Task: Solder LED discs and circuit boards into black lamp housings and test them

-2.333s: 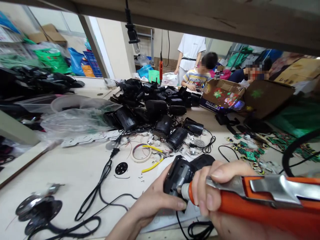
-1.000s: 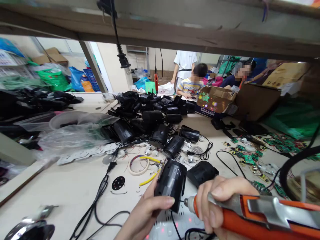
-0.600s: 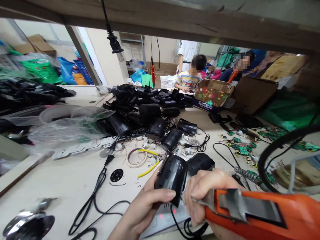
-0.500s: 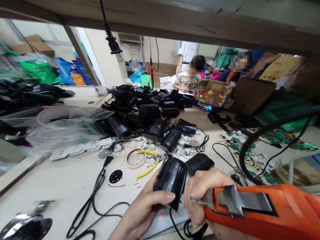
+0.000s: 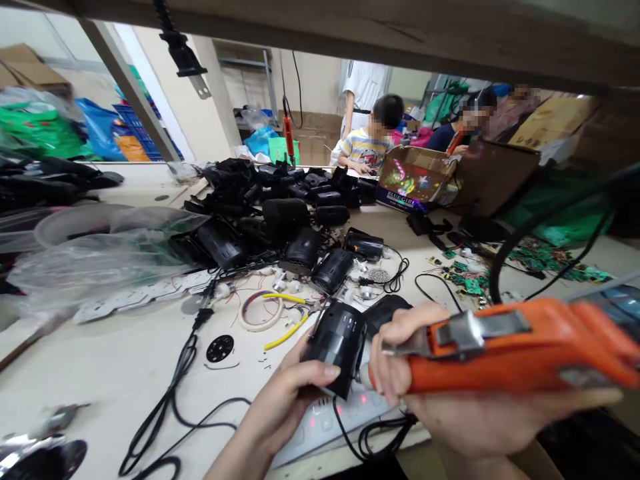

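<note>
My left hand [image 5: 293,390] is closed round a black plastic housing [image 5: 336,343], thumb along its near side. An orange electric screwdriver [image 5: 505,347] with a metal lever lies in my right hand [image 5: 425,380], fingers wrapped round its front. The screwdriver's tip end meets the right side of the housing; the exact contact is hidden by the housing and my fingers. Just behind stands another black housing [image 5: 385,312]. Yellow-handled pliers [image 5: 286,333] lie on the table left of the held housing. Below my hands is a white power strip [image 5: 320,427] with red lights.
A pile of black housings [image 5: 285,212] covers the table's back. Green circuit boards [image 5: 470,279] lie at right, clear plastic bags [image 5: 100,253] at left. Black cables [image 5: 173,387] cross the tabletop. A plug [image 5: 183,57] hangs overhead. A printed carton [image 5: 415,180] and several people are beyond.
The screwdriver's rear has swung up to nearly level, with my right hand turning beneath it. The housing stays in my left hand. The view has shifted slightly.
</note>
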Demonstrator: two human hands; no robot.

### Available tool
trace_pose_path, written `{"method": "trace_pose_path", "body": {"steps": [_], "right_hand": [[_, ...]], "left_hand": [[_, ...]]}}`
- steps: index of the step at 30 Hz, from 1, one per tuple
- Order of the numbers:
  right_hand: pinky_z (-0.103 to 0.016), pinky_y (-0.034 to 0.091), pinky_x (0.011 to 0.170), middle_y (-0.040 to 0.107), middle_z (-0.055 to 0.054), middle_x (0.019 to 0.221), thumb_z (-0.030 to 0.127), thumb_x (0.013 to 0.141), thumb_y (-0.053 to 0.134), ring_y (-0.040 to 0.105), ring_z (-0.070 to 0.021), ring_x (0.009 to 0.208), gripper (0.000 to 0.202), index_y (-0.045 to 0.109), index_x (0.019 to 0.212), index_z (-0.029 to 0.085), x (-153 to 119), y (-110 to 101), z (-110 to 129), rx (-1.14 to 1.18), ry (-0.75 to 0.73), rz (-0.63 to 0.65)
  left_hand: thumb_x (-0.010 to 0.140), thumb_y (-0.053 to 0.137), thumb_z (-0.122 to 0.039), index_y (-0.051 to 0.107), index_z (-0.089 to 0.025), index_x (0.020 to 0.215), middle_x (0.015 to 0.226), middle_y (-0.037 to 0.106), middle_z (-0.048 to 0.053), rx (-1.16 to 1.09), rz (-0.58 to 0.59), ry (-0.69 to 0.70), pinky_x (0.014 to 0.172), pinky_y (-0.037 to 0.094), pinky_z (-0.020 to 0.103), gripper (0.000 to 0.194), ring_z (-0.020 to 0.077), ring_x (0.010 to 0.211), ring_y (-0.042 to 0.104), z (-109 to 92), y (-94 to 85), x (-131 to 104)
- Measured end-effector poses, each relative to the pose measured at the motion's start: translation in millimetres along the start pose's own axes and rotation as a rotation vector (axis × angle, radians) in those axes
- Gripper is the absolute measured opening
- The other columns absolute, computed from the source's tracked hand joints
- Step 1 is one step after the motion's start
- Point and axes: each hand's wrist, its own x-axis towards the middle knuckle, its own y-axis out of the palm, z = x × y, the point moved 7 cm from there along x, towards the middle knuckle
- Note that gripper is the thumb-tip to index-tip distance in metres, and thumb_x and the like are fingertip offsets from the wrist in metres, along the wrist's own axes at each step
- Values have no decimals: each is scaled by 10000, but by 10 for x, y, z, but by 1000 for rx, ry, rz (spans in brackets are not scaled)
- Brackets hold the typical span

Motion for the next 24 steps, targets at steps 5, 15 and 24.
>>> {"method": "trace_pose_path", "body": {"steps": [5, 15, 24], "right_hand": [[-334, 455, 475, 621, -58, 710, 932, 686, 389, 585, -229, 553, 773, 644, 934, 246, 239, -676, 231, -350, -351, -380], [-461, 476, 840, 622, -105, 905, 613, 897, 471, 606, -278, 873, 451, 611, 968, 189, 68, -1389, 219, -1066, -245, -727], [-416, 513, 750, 670, -83, 989, 211, 875, 486, 647, -275, 863, 287, 701, 1057, 266, -822, -1293, -408, -1181, 71, -162]], "left_hand": [[592, 677, -118, 602, -185, 1280, 977, 733, 53, -96, -183, -62, 774, 514, 331, 696, 238, 896, 643, 109, -319, -72], [651, 787, -200, 570, -223, 1342, 1021, 767, 64, -192, -307, -104, 855, 564, 361, 724, 292, 932, 717, 169, -343, -250], [658, 827, -345, 457, -269, 1431, 1071, 749, 87, -121, -199, -238, 829, 575, 405, 861, 341, 987, 709, 400, -128, -352]]}}
